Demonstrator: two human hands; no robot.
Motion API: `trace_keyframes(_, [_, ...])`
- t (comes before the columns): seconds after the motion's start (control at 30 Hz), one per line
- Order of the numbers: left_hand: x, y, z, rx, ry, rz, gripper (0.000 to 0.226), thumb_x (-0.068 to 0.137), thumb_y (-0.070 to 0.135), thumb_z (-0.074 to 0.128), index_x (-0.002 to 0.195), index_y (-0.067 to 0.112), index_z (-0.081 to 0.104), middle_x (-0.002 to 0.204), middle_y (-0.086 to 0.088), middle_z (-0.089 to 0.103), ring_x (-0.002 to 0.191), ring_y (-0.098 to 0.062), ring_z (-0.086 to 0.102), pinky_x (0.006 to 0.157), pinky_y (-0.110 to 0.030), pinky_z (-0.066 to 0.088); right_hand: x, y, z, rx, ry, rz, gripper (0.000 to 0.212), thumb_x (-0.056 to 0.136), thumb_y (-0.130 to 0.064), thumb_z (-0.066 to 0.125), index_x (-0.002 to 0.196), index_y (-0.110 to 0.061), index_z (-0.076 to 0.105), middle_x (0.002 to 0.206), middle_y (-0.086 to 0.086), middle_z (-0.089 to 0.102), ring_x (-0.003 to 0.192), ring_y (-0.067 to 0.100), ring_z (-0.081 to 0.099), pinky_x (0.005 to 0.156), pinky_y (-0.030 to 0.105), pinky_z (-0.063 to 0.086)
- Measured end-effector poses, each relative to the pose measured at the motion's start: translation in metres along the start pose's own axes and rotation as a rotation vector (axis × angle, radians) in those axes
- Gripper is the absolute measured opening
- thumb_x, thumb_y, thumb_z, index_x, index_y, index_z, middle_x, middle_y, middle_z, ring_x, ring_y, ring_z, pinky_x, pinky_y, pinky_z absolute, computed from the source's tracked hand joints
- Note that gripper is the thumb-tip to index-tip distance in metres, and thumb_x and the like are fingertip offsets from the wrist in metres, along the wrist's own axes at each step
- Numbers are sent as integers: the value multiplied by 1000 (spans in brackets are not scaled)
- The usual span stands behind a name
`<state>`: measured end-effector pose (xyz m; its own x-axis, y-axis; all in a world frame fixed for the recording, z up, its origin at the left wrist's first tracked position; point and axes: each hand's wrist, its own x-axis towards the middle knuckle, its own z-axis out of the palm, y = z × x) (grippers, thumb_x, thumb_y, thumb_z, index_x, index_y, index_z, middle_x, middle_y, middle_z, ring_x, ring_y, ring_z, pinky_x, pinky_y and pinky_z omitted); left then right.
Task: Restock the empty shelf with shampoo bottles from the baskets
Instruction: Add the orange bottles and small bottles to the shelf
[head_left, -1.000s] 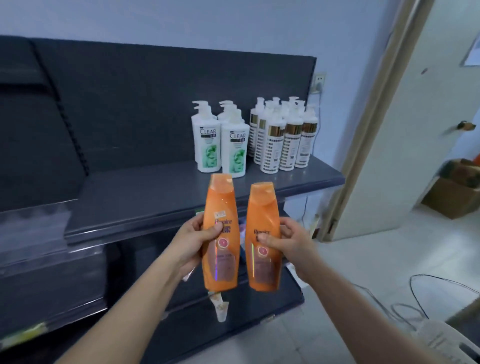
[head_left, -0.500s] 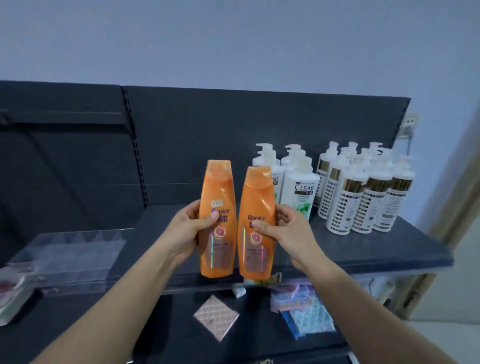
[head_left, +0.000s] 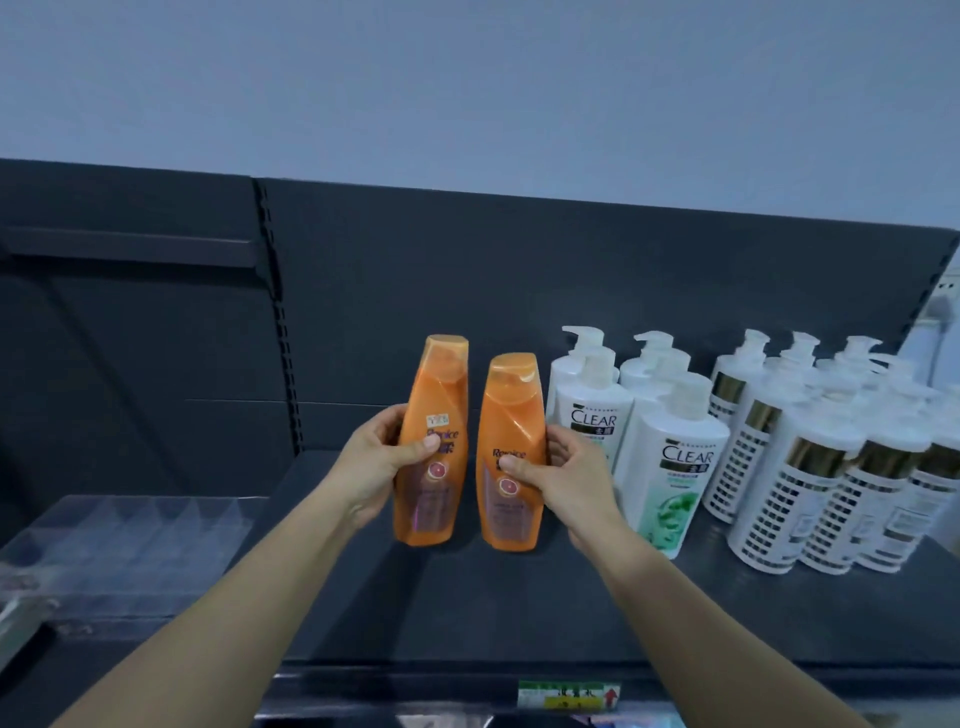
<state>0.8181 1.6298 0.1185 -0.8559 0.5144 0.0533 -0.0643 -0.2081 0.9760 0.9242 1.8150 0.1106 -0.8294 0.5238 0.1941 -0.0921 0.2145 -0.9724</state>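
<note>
A person is facing a dark shelf (head_left: 467, 613). The left hand (head_left: 384, 467) is gripping an orange shampoo bottle (head_left: 434, 441) around its middle. Just beside it, the right hand (head_left: 566, 483) is gripping a second orange bottle (head_left: 511, 457). Both are hanging low over the shelf's bare stretch; whether they are touching it is unclear.

Likely risk: these tall, narrow bottles may be tipping if let go before their bases are sitting flat. The right hand is also crowding the white CLEAR pump bottles (head_left: 675, 467), which a nudge could topple.

Both orange bottles are standing nearly upright, long axes vertical, caps pointing up, labels facing the viewer.
</note>
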Motion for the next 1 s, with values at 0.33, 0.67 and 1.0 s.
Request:
trace_keyframes(0.33, [85, -24, -28, 40, -23, -51, 40, 81, 0, 70, 118, 11, 61, 110, -11, 71, 100, -23, 69, 74, -26, 54, 68, 33, 38, -35, 74, 60, 33, 75, -11, 84, 86, -36, 65, 80, -20, 72, 78, -12, 66, 69, 15, 52])
trace_keyframes(0.67, [129, -43, -48, 10, -70, -67, 55, 72, 10, 81, 123, 13, 60, 114, -13, 70, 110, -30, 65, 92, -42, 53, 106, 49, 54, -47, 126, 73, 39, 81, -8, 77, 109, -27, 58, 94, -21, 62, 87, -10, 59, 65, 7, 47])
trace_keyframes(1.0, [125, -44, -52, 741, 40, 127, 44, 67, 27, 87, 100, 23, 59, 93, 12, 68, 86, 0, 63, 71, -18, 48, 113, 65, 66, -370, 193, 76, 85, 57, -67, 66, 130, -26, 51, 118, -7, 59, 109, 15, 59, 94, 44, 53])
